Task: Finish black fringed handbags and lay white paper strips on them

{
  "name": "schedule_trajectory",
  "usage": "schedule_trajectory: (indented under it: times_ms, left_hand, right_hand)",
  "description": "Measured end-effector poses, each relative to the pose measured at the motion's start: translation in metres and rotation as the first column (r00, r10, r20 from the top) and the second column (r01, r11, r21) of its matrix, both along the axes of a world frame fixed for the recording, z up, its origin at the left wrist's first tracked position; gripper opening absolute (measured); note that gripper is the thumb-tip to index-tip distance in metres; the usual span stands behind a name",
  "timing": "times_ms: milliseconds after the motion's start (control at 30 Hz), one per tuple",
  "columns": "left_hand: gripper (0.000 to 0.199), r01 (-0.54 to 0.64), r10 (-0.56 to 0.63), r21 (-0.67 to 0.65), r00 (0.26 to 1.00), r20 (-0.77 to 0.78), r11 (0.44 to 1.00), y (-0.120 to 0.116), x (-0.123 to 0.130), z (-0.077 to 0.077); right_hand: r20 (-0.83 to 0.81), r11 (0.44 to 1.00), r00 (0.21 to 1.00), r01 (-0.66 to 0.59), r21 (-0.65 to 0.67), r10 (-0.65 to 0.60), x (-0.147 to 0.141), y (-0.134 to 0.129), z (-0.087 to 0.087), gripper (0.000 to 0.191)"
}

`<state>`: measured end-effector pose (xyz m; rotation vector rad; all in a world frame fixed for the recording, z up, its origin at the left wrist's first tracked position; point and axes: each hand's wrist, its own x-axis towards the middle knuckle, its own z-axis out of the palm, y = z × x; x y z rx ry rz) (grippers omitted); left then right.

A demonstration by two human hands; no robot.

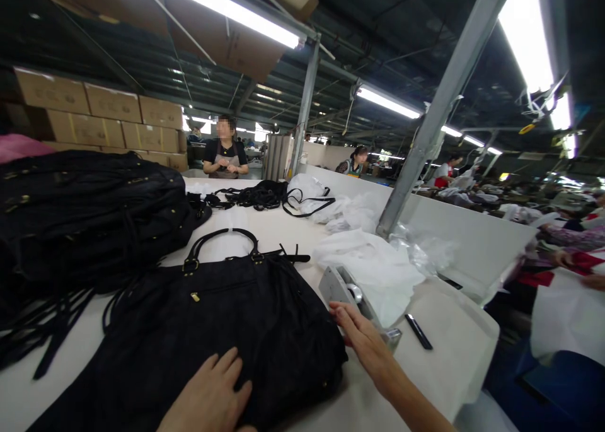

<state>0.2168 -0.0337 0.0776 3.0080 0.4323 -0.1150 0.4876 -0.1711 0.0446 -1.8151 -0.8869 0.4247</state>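
A black handbag (227, 312) with two looped handles and gold-coloured fittings lies flat on the white table before me. My left hand (212, 388) rests on its front panel, fingers spread and holding nothing. Off the bag's right side stands a pale tape dispenser (336, 284) with a roll of tape (354, 292) in it. My right hand (359, 337) is at the dispenser's near side, fingers stretched out towards the bag's edge; its fingertips are partly hidden, and I cannot tell whether they touch the dispenser.
A heap of black bags (89, 211) fills the left. Black straps (258, 194) lie at the back. White wrapping sheets (368, 262) and a dark slim cutter-like tool (418, 331) are on the right. A metal post (425, 129) rises there. A person (225, 151) is across the table.
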Motion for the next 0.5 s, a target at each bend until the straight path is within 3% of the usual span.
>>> schedule_trajectory:
  times_ms: [33,133,233,300,367,433,500]
  left_hand:
    - [0.022,0.020,-0.020,0.025,1.000,-0.006,0.999,-0.002,0.012,0.011]
    - [0.022,0.151,-0.152,0.054,0.988,0.014,0.987,-0.002,0.062,0.041]
    - [0.009,0.190,-0.154,-0.107,0.947,0.283,0.976,0.003,0.121,0.044]
    - [0.016,0.166,-0.051,-0.229,0.898,0.437,0.959,0.006,0.151,0.024]
    - [0.034,0.157,0.028,-0.329,0.869,0.493,0.931,0.008,0.168,-0.007]
    - [0.045,0.196,0.055,-0.424,0.857,0.512,0.884,0.008,0.173,-0.036]
    - [0.048,0.254,0.089,-0.508,0.826,0.557,0.823,0.007,0.170,-0.053]
  right_hand:
    - [-0.006,1.000,1.000,0.006,0.024,-0.006,-0.003,-0.001,-0.004,0.058]
    - [-0.030,0.996,0.999,0.042,0.075,-0.040,-0.011,-0.004,-0.013,0.065]
    - [-0.119,0.990,0.991,0.078,0.120,-0.064,-0.015,-0.006,-0.022,0.070]
    - [-0.182,0.982,0.980,0.106,0.157,-0.076,-0.016,-0.005,-0.028,0.067]
    - [-0.251,0.977,0.966,0.109,0.185,-0.060,-0.015,-0.004,-0.035,0.060]
    - [-0.334,0.970,0.943,0.097,0.222,-0.018,-0.013,-0.004,-0.040,0.054]
    - [-0.407,0.963,0.913,0.084,0.257,0.029,-0.010,-0.005,-0.043,0.054]
